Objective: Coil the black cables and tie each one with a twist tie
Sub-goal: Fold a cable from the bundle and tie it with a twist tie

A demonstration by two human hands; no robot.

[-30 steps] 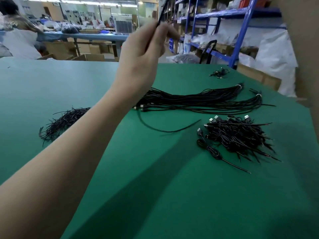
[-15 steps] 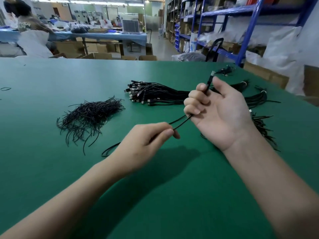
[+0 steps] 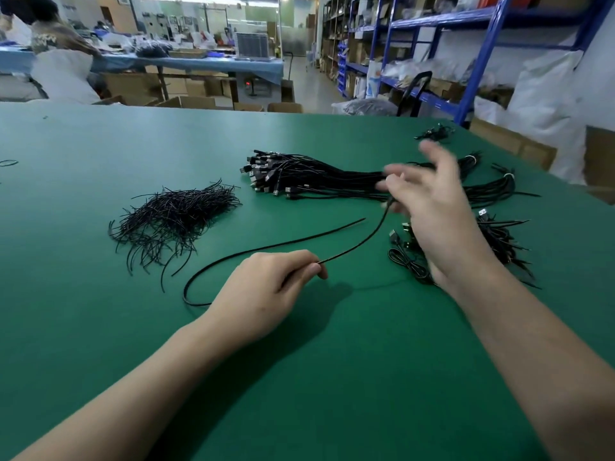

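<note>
Right now your left hand (image 3: 263, 291) sits low over the green table (image 3: 332, 377), near the middle, its thumb and forefinger pinching one loose black cable (image 3: 352, 248). From that pinch the cable rises to the right and away from you, up to the lower fingers of your right hand (image 3: 436, 224). On the other side it passes under your left hand, bends round in a wide loop on the table to the left, and runs back towards the far right, where its free end lies on the cloth. Your right hand is raised over the right side of the table with its fingers spread, but it is smeared with motion, so I cannot tell whether it holds the cable's end or only touches it. To the far left of your hands lies the loose heap of twist ties (image 3: 176, 214). Beyond your hands, the bundle of straight cables (image 3: 319, 178) stretches across the table with its plugs pointing left. Partly hidden behind your right hand is the pile of coiled cables (image 3: 499, 237).
</note>
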